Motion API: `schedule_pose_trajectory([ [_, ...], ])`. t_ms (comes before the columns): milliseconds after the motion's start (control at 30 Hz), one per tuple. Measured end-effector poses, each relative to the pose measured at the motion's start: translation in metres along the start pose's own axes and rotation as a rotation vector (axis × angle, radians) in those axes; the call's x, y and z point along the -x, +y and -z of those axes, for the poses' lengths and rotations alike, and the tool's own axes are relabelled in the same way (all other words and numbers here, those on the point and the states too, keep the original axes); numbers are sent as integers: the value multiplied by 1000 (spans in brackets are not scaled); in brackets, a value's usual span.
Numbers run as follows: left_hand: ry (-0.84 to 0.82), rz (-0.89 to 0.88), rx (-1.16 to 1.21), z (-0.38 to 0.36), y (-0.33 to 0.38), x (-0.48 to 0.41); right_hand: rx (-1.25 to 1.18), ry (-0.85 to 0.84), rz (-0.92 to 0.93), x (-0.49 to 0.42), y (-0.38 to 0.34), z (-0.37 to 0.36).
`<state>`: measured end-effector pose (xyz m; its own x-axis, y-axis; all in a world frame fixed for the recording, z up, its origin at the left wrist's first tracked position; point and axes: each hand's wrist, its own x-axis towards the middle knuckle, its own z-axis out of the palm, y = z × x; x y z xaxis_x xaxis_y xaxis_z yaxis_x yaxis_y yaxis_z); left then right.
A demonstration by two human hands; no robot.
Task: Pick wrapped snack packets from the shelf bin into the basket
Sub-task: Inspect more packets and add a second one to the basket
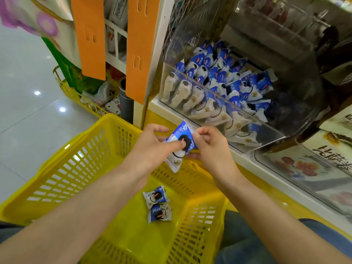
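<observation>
Floor [22,82]: pale glossy tiles at far left, ceiling lights mirrored in them.
Wire rack [70,92]: yellow, low, standing on the floor – soft cartoon-print goods heaped inside.
Orange panels [89,35]: two, hanging flat against the shelf end, each with slots cut in it.
Basket [91,149]: yellow plastic with slatted walls, set low in front of the person and just beside the shelf base.
Left hand [152,147]: gripped the held packet, thumb pressed on its printed face, fingers curled behind its top edge.
Loose packets [155,196]: two, blue and white, lay touching on the basket floor below the hands.
Held packet [182,138]: blue-and-white wrapper with a dark round biscuit pictured – up in the air between both hands, above the basket's far side, outside the bin.
Right hand [211,147]: pinched the packet's right edge, fingers curled in.
Shelf bin [224,100]: clear plastic, tilted toward the aisle, to the right of the hands.
Bin stock [224,73]: many matching packets, some stood in rows against the front wall, the rest piled behind.
Neighbouring bin [314,168]: clear-fronted, at lower right, held pale packs printed with red fruit.
</observation>
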<state>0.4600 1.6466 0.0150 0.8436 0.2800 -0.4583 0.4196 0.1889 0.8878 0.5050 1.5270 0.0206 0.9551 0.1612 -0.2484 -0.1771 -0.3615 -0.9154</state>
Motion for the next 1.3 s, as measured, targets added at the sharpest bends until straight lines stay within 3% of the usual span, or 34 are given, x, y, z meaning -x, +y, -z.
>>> schedule_pose_trajectory([
  [167, 30, -155, 107, 8, 3, -2, -15, -115, -122, 1, 2, 0],
  [333, 12, -312, 44, 4, 3, 0, -141, -233, -253, 5, 2, -3],
  [500, 110, -351, -48, 6, 5, -3, 198, -164, -18, 9, 5, -8],
  [567, 140, -350, -83, 9, 7, -6, 202, -116, 86, 10, 4, -7],
  [733, 140, -404, -215, 14, 7, -12, 172, -181, 219, 11, -3, -4],
  [933, 57, -385, -238, 15, 3, -11, -95, -225, 90, 10, -8, -3],
  [1067, -23, -365, -215, 12, 6, -8, -113, -234, 63, 9, -8, -2],
  [1200, -24, -345, -202, 10, 2, -7, -92, -224, 135, 10, -4, -1],
  [1300, -28, -335, -220, 10, 1, -7, 120, -125, 323, 12, -2, 0],
])
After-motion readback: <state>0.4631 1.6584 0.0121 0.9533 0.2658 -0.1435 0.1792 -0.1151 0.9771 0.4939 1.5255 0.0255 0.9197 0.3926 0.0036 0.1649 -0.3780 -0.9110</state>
